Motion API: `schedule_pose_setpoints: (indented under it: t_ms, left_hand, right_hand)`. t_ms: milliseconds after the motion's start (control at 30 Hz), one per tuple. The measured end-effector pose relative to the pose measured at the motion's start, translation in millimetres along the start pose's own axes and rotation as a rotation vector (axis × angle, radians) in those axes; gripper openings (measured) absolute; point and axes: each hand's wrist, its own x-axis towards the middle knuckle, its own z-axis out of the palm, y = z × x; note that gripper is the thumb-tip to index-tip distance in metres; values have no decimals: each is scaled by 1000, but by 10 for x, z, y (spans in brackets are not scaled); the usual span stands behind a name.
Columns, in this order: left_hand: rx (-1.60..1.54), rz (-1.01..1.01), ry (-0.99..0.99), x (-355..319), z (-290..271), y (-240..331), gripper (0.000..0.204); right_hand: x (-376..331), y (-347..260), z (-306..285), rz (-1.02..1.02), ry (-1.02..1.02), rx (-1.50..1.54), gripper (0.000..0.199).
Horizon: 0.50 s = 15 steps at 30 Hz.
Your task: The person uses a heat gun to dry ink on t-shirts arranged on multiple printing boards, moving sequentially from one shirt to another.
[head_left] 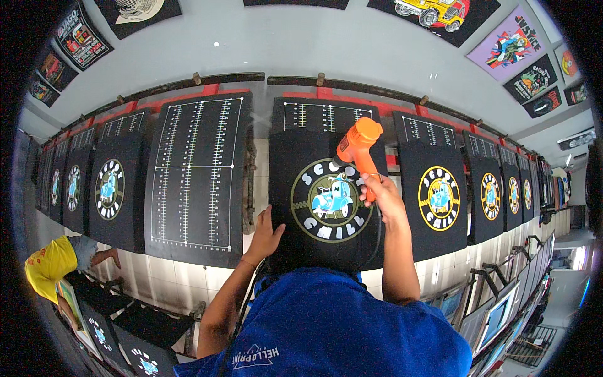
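Note:
A black T-shirt (301, 235) lies on a printing board in front of me, with a round print of a blue scooter (331, 200) on it. My right hand (379, 193) is shut on the handle of an orange heat gun (356, 148), whose nozzle points down at the upper edge of the print. My left hand (266, 234) rests flat, fingers apart, on the shirt's left edge.
An empty black board with white ruler lines (196, 173) stands to the left. More printed shirts (440, 198) line the long table both ways. A person in a yellow shirt (50, 264) crouches at lower left. Screen frames (496, 314) lean at lower right.

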Motion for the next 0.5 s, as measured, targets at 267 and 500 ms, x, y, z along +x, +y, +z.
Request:
schedule_pose_setpoints:
  t_ms: [267,500]
  left_hand:
    - [-24,-32,170,36,278,102,66]
    - [-40,-5,171,29,263,84,64]
  right_hand:
    - [44,49,42,-4,-8,-18,26]
    - [50,27,146,-25,-46,-42,26]
